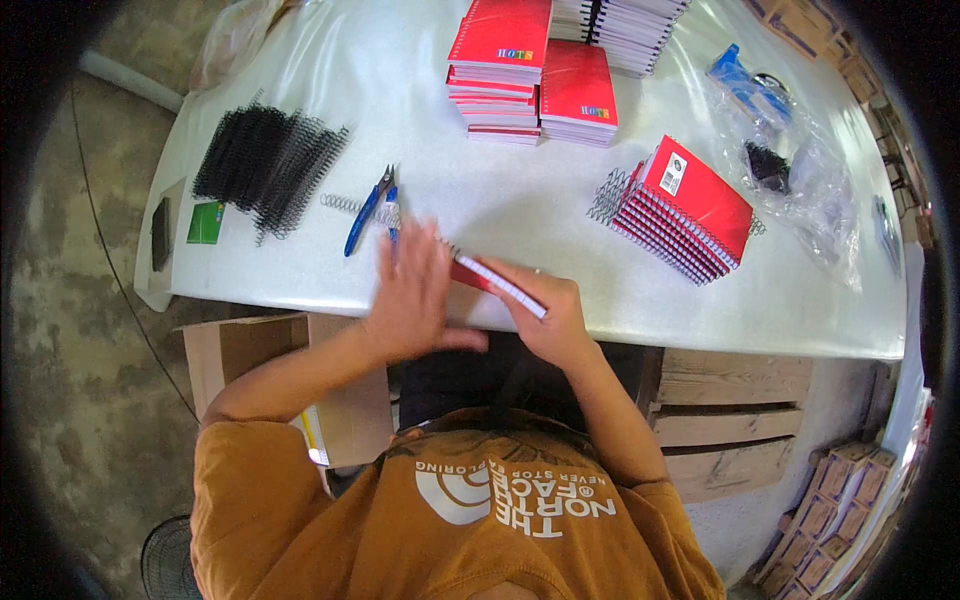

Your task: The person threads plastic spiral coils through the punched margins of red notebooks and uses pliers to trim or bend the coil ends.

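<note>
Two hands work a red notebook at the tabletop's near edge.
Right hand [555, 320] has its grip clenched on the notebook [497, 283]; left hand [412, 295], grip released, lies flat at its nine o'clock. Blue pliers [368, 212] sit at eleven o'clock.

Red-covered spiral notebooks [683, 208] at 2 o'clock w/ white page edges; black wire binding coils [265, 165] at 10; blue-handled pliers [368, 212]; small green card [206, 222]; white table [520, 215].
</note>
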Tool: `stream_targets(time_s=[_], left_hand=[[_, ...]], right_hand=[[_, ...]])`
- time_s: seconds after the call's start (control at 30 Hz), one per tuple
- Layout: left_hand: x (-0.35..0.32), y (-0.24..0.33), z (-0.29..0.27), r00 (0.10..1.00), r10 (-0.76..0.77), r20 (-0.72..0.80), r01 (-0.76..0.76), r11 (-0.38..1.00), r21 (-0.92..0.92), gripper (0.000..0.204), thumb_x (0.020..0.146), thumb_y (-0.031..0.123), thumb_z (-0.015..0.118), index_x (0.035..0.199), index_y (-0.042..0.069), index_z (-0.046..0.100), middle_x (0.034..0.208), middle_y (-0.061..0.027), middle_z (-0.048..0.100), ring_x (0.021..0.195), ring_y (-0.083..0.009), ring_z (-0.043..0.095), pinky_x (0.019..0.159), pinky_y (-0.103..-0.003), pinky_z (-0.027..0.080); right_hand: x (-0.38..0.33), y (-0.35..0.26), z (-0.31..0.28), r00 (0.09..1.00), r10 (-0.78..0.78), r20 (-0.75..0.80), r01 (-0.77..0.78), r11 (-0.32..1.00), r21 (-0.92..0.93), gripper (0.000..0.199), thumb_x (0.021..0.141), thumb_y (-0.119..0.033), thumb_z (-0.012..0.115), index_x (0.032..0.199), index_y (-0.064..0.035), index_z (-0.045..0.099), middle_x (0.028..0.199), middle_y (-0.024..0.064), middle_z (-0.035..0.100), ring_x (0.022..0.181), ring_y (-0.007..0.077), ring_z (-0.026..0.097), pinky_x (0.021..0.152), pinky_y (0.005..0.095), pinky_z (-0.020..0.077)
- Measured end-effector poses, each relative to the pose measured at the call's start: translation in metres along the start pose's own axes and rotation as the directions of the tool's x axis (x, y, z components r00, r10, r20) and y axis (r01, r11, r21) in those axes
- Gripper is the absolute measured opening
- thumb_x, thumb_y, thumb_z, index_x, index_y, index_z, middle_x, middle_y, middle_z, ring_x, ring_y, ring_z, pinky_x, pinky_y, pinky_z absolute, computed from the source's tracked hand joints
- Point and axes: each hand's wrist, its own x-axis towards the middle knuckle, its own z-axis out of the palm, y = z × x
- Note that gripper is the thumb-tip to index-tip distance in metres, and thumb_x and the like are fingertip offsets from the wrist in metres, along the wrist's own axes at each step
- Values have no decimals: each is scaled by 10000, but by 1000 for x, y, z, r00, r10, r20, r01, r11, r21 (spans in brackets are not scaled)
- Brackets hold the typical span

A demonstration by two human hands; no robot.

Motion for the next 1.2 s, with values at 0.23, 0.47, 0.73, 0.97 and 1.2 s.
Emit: stream_targets(time_s=[0.23,0.47,0.73,0.97,1.2], left_hand=[[-18,2,6,965,252,73,-261,949,179,1034,679,730,516,1301,-73,325,1357,-336,239,1278,-499,173,979,-644,156],[8,-1,-6,912,407,-43,-393,900,186,1013,632,692,603,1222,-99,376,1314,-367,289,1206,-505,322,939,-645,264],[11,25,-1,841,540,-27,-536,839,90,1120,667,726,548,1336,-95,185,1341,-375,213,1260,-524,216,954,-687,191],[8,27,17,902,432,-14,-429,890,-154,902,713,626,611,1222,-70,348,1367,-253,208,1211,-532,232,951,-659,194],[23,28,25,999,27,-38,-32,991,-132,1031,708,760,445,1309,-64,296,1378,-316,234,1286,-529,108,1001,-643,63]], right_hand=[[-1,0,13,989,-140,46,144,986,-86,446,716,58,556,1148,-51,577,1066,151,622,928,307,620,813,350,487],[-7,-2,14,985,-143,95,154,981,-121,518,699,59,533,1202,-64,532,1108,155,603,982,311,602,847,383,479],[-5,0,7,992,-120,23,121,991,-59,460,719,1,569,1176,-50,538,1091,165,604,954,326,603,820,385,481],[0,4,6,1000,-11,15,11,1000,29,427,751,-89,601,1174,-75,543,1074,153,614,929,320,608,805,372,479],[11,-5,16,970,225,96,-228,973,22,415,796,-151,600,1194,-53,530,1044,170,619,943,320,610,817,361,472]])
